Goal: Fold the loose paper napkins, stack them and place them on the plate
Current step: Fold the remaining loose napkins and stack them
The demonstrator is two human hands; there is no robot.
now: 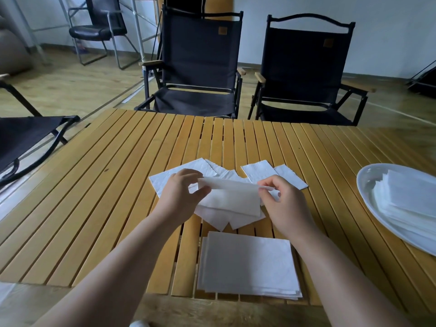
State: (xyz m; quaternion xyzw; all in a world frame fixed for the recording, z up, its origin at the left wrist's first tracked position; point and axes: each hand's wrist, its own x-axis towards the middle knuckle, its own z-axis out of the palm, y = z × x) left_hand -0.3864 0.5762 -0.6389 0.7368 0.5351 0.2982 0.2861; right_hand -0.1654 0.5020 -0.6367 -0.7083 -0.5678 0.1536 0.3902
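The table [106, 185] carries the plate [368, 180] at three o'clock and my folded stack [247, 263] at six. The napkin [231, 197] runs nine-to-three, my left hand [184, 194] pinching one end, my right hand [283, 201], nearer the plate, pinching the other.

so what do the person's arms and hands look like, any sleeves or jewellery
No sleeves are in view: the left arm and right arm are bare to the frame edge. The left hand and right hand wear no gloves, and no watch, bracelet or ring shows.
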